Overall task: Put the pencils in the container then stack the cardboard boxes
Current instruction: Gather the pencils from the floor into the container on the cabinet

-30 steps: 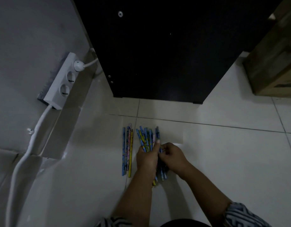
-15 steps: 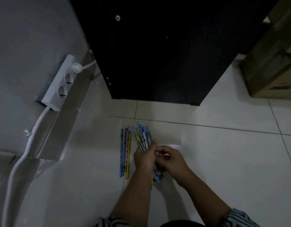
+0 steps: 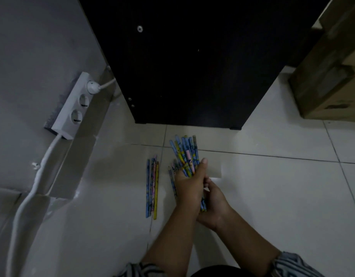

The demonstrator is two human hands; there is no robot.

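Observation:
A bundle of several patterned blue and yellow pencils (image 3: 185, 152) is lifted off the white tiled floor. My left hand (image 3: 189, 186) grips the bundle around its middle, thumb up along it. My right hand (image 3: 213, 202) curls around the bundle's lower ends just below. A few more pencils (image 3: 152, 188) lie side by side on the floor to the left of my hands. One or two thin pencils (image 3: 172, 180) lie partly hidden under my left hand. A cardboard box (image 3: 330, 92) stands at the far right. No container is in view.
A black cabinet (image 3: 192, 66) stands on the floor straight ahead. A white power strip (image 3: 72, 108) with a plugged cable hangs on the grey wall at the left, its thick cable running down to the floor.
Both hands have gathered the right-hand group of pencils into one bundle and raised it off the floor. The few pencils at the left have stayed in place.

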